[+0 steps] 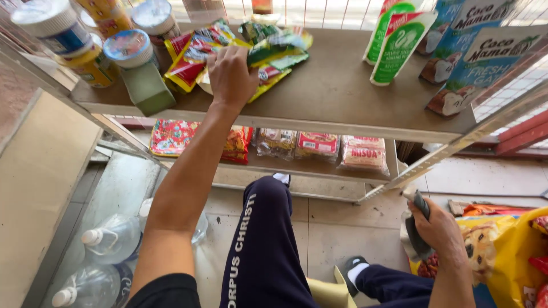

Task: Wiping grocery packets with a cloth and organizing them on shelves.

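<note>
My left hand point(230, 75) reaches up onto the brown shelf point(342, 97) and grips a green and yellow snack packet point(274, 48) lying on a heap of red and yellow packets point(191, 54). My right hand point(438, 228) is low at the right, closed around a dark grey handle point(421, 225) with a pale cloth beside it, next to a yellow bag point(514, 251) of packaged goods. My legs in dark trousers show below.
Lidded jars and cans point(91, 40) stand at the shelf's left end, green pouches point(397, 43) and blue cartons point(474, 51) at its right. A lower shelf holds noodle packets point(319, 145). Clear water bottles point(108, 239) lie on the floor at the left beside a beige counter point(40, 171).
</note>
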